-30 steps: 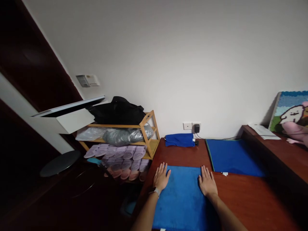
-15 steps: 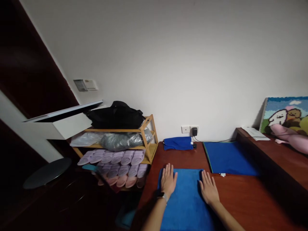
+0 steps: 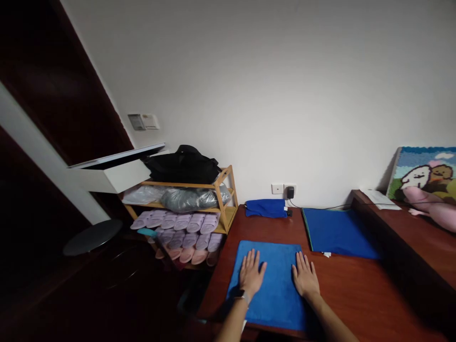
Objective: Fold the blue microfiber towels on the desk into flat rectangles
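A light blue towel (image 3: 274,285) lies spread on the reddish-brown desk (image 3: 349,289). My left hand (image 3: 251,273) rests flat on the towel's left part, fingers stretched out, with a watch on the wrist. Along the towel's right edge lies my right hand (image 3: 305,275), palm down and fingers extended. Neither hand grips anything. Behind and to the right is a darker blue folded towel (image 3: 338,232) with a green edge and a white tag. A smaller folded blue cloth (image 3: 266,208) sits at the back by the wall.
Left of the desk stands a wooden shoe rack (image 3: 224,199) with several slippers (image 3: 183,221) and a black bag (image 3: 183,164) on top. A black plug (image 3: 290,192) with a cable is in the wall socket. On a raised ledge at right are a pink plush toy (image 3: 432,206) and a picture (image 3: 423,168).
The view has shifted, showing the light blue towel's near edge. Both hands now lie further from the towel's far edge, and the left hand sits further in from the left edge.
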A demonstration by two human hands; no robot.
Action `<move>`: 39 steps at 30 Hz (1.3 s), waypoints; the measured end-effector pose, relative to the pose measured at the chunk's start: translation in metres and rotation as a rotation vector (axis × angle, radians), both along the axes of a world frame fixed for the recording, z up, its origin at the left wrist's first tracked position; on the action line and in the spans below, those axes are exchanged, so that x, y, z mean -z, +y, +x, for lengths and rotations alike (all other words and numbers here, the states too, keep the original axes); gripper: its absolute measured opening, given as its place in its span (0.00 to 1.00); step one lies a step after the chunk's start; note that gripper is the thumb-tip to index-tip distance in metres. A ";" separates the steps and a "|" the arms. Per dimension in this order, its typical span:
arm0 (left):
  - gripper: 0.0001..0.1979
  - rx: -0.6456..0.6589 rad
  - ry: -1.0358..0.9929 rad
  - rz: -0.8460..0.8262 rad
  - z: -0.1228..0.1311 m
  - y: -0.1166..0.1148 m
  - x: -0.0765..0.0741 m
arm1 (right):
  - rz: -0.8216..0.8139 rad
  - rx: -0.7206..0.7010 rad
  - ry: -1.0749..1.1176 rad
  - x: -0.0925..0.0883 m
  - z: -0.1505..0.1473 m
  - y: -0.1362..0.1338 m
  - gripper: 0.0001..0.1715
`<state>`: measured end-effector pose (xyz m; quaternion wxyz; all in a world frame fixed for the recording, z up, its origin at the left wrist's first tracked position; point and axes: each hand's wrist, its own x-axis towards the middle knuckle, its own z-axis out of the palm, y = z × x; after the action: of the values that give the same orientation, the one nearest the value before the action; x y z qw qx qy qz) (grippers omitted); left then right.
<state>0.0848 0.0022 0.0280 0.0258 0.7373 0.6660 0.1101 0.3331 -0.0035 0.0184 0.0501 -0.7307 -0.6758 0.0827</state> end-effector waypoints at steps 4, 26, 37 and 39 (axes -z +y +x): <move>0.36 -0.085 0.063 0.040 -0.049 -0.006 0.004 | -0.010 0.005 -0.003 -0.006 -0.002 0.001 0.40; 0.33 0.154 0.007 0.130 0.030 -0.010 -0.008 | 0.010 -0.010 0.079 -0.016 -0.002 -0.070 0.40; 0.35 0.223 -0.006 -0.012 0.057 -0.043 0.005 | 0.008 -0.011 0.055 -0.014 -0.001 -0.070 0.40; 0.36 0.085 0.036 -0.017 0.009 -0.048 0.003 | 0.003 -0.006 0.051 -0.013 -0.002 -0.070 0.40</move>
<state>0.0940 -0.0458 0.0254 0.0247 0.7666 0.6353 0.0900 0.3312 -0.0736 0.0310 0.0681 -0.7264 -0.6764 0.1003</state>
